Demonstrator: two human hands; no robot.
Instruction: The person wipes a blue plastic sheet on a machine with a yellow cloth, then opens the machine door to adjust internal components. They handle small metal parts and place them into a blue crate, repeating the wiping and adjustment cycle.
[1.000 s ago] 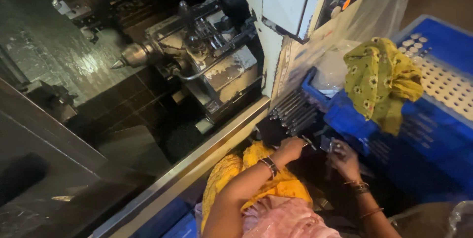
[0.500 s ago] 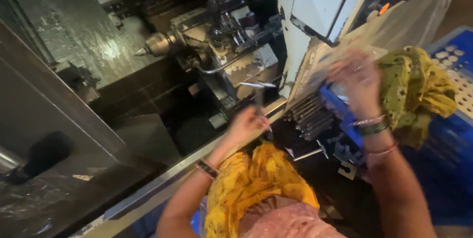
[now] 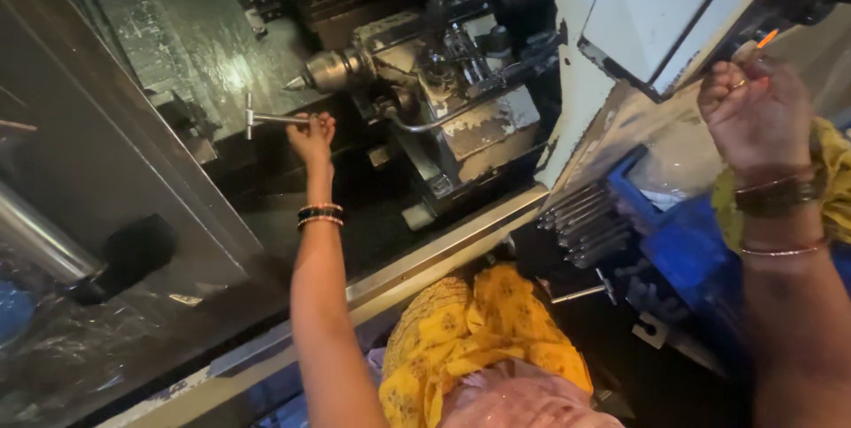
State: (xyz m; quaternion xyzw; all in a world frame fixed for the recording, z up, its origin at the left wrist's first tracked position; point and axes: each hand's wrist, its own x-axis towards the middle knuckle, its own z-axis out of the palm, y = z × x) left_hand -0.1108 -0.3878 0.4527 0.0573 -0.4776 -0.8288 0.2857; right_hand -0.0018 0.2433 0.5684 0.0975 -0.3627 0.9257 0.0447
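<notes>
A: Near side? Yellow cloth [image 3: 483, 339], steel rods [image 3: 581, 220] stacked beside the blue crate [image 3: 683, 246].
B: Right hand [image 3: 753, 113]?
A: Raised at the white panel [image 3: 656, 11], grip curled shut, holding nothing I can see.
B: Left hand [image 3: 312, 134]?
A: Deep in the machine, grip pinching a T-handle key [image 3: 266, 118], just left of the chuck [image 3: 332, 69].

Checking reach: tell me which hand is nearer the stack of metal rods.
Right. The right hand hangs above and right of the metal rods; the left hand, gripping a T-handle tool, is far left inside the machine.

Machine workshop: oily lathe [image 3: 443, 100], steel rods [image 3: 585, 220]
</notes>
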